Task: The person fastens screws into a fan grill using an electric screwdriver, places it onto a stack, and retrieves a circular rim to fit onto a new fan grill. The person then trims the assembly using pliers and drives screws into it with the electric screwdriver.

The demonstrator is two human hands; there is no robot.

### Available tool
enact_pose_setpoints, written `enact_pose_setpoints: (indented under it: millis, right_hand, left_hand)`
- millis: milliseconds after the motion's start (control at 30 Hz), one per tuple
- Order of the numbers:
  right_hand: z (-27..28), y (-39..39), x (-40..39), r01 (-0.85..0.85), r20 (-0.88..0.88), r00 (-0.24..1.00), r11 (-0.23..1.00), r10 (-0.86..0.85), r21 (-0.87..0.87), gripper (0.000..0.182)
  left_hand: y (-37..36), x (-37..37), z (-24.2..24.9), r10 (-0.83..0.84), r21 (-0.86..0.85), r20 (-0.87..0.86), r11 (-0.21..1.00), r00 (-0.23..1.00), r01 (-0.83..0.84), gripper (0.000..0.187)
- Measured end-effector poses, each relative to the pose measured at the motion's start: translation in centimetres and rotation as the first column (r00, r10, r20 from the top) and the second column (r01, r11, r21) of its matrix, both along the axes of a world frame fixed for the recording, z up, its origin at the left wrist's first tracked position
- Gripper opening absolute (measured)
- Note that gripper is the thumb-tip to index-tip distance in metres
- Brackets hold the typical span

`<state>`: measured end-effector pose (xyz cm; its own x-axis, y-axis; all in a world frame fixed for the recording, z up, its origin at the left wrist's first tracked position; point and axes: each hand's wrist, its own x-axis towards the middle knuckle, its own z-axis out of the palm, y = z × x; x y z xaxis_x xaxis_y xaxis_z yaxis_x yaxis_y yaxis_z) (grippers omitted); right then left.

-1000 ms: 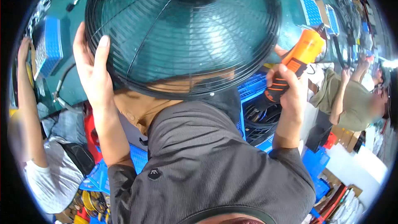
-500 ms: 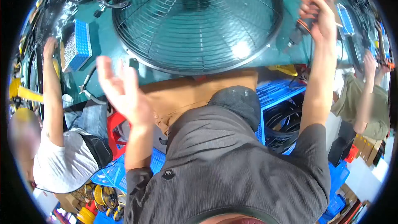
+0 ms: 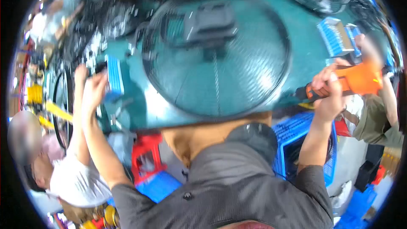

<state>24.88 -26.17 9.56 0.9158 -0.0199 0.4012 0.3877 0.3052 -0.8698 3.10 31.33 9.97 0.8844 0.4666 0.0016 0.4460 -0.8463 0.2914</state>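
**Fan guard on the bench, screwdriver in hand**

While the view is smeared by motion, the main parts remain legible. The right hand is closed around the dark grip of an orange power screwdriver, held level just beside the right rim of the round wire fan guard. The guard lies on the green workbench, directly ahead of the person, with a dark motor block at its centre. The left hand is raised at the left end of the bench, near a blue parts box — whether its fingers are spread or curled cannot be told through the blur. A co-worker's arm reaches up alongside it.

The guard is judged light for its span, stiff at the outer hoop yet springy across the thin wires — best taken at the rim, both sides, not by single wires. The screwdriver looks compact and dense; its ribbed grip suits a full-fist hold.
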Motion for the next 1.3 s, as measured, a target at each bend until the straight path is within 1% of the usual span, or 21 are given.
enact_pose_setpoints:
  millis: [67, 100, 133, 167, 233, 333, 467, 567, 667, 700, 767, 800, 833, 867, 900, 967, 1000, 1033, 1100, 1200, 1300]
  right_hand:
    - [-0.2, -0.5, 0.5, 0.067, 0.019, 0.998, 0.997, -0.066, -0.048, 0.037]
    - [-0.4, -0.8, 0.6, 0.031, 0.041, 0.999, 0.999, -0.03, -0.024, 0.036]
    - [0.2, -0.7, 0.3, 0.045, 0.006, 0.999, 0.998, -0.045, -0.033, 0.037]
    - [0.7, -0.7, 0.1, 0.045, -0.003, 0.999, 0.999, -0.045, -0.016, 0.037]
    - [0.3, -1.1, 0.0, 0.041, -0.009, 0.999, 0.999, -0.041, -0.008, 0.035]
    - [0.4, -1.4, -0.3, 0.019, 0.002, 1.0, 1.0, -0.019, 0.005, 0.034]
    - [-0.3, -1.5, -0.8, 0.01, 0.03, 0.999, 0.999, -0.012, 0.046, 0.038]
    - [-0.7, -1.4, -1.1, 0.062, 0.032, 0.997, 0.994, -0.065, 0.088, 0.04]
    - [-0.1, -1.8, -1.2, 0.04, 0.011, 0.999, 0.998, -0.04, 0.049, 0.041]
    - [0.4, -1.9, -1.2, 0.019, 0.009, 1.0, 1.0, -0.019, 0.014, 0.041]
    - [1.5, -1.9, -1.2, -0.05, -0.064, 0.996, 0.997, 0.054, 0.063, 0.041]
    - [1.5, -2.3, -1.3, -0.075, -0.075, 0.994, 0.993, 0.082, 0.092, 0.041]
    - [1.4, -2.4, -1.5, -0.099, -0.088, 0.99, 0.988, 0.11, 0.122, 0.041]
    - [1.9, -1.9, -2.2, -0.179, -0.04, 0.98, 0.958, 0.193, 0.222, 0.04]
    - [2.7, -1.2, -3.1, -0.25, 0.012, 0.966, 0.925, 0.258, 0.286, 0.039]
    - [4.3, 0.7, -5.6, -0.384, 0.115, 0.922, 0.832, 0.37, 0.4, 0.038]
    - [5.1, 1.6, -6.8, -0.472, 0.161, 0.879, 0.775, 0.448, 0.42, 0.038]
    - [5.6, 2.5, -7.6, -0.545, 0.206, 0.834, 0.707, 0.512, 0.449, 0.039]
    - [6.8, 3.9, -9.2, -0.637, 0.249, 0.757, 0.6, 0.604, 0.484, 0.039]
    - [7.3, 5.8, -10.1, -0.673, 0.312, 0.722, 0.524, 0.617, 0.522, 0.039]
    - [7.5, 7.3, -10.7, -0.663, 0.332, 0.738, 0.541, 0.588, 0.517, 0.039]
  left_hand:
    - [-1.4, 0.1, 2.0, 0.087, -0.211, -0.031, 0.973, 0.996, -0.092, 0.025]
    - [3.3, -1.3, -1.8, -0.115, -0.042, 0.108, 0.992, 0.987, 0.121, 0.028]
    - [1.8, -0.7, -1.0, 0.013, -0.062, 0.088, 0.998, 0.996, -0.007, 0.03]
    - [3.6, -1.2, -2.6, 0.042, -0.069, 0.102, 0.997, 0.994, -0.035, 0.026]
    - [1.3, -0.6, -1.2, 0.1, 0.075, 0.01, 0.992, 0.995, -0.1, 0.02]
    - [1.4, -0.4, -1.2, 0.079, 0.013, 0.05, 0.997, 0.996, -0.08, 0.016]
    - [1.6, -0.7, -1.4, 0.101, 0.037, 0.098, 0.994, 0.99, -0.105, 0.012]
    - [-1.4, -0.5, 0.8, 0.162, 0.109, 0.081, 0.979, 0.983, -0.171, 0.01]
    - [-0.2, -2.3, -0.2, -0.036, 0.391, 0.264, 0.917, 0.964, -0.073, 0.01]
    - [-0.6, -2.6, 0.0, -0.068, 0.396, 0.33, 0.916, 0.942, -0.072, 0.011]
    - [-3.2, -2.8, 1.2, -0.127, 0.401, 0.458, 0.913, 0.88, -0.077, 0.012]
    - [-5.8, -2.5, 2.4, 0.029, 0.171, 0.484, 0.977, 0.875, -0.127, 0.011]
    - [-8.3, -2.5, 2.5, 0.054, -0.001, 0.544, 0.998, 0.838, -0.065, 0.01]
    - [-10.9, -2.4, 2.4, 0.09, -0.166, 0.596, 0.986, 0.798, 0.012, 0.009]
    - [-13.5, -2.5, 2.2, 0.138, -0.321, 0.638, 0.942, 0.758, 0.099, 0.007]
    - [-19.3, -2.6, 0.9, 0.144, -0.589, 0.571, 0.757, 0.808, 0.282, 0.004]
    - [-22.1, -2.2, -0.7, 0.1, -0.661, 0.615, 0.606, 0.782, 0.442, 0.003]
    - [-25.2, -1.8, -1.5, 0.144, -0.78, 0.565, 0.416, 0.812, 0.469, 0.009]
    - [-28.6, -1.2, -3.2, 0.096, -0.831, 0.548, 0.172, 0.831, 0.529, 0.012]
    - [-31.0, -0.6, -5.2, 0.285, -0.762, 0.617, -0.014, 0.733, 0.647, 0.018]
    - [-32.3, -1.0, -5.3, 0.422, -0.769, 0.51, -0.166, 0.749, 0.617, 0.021]
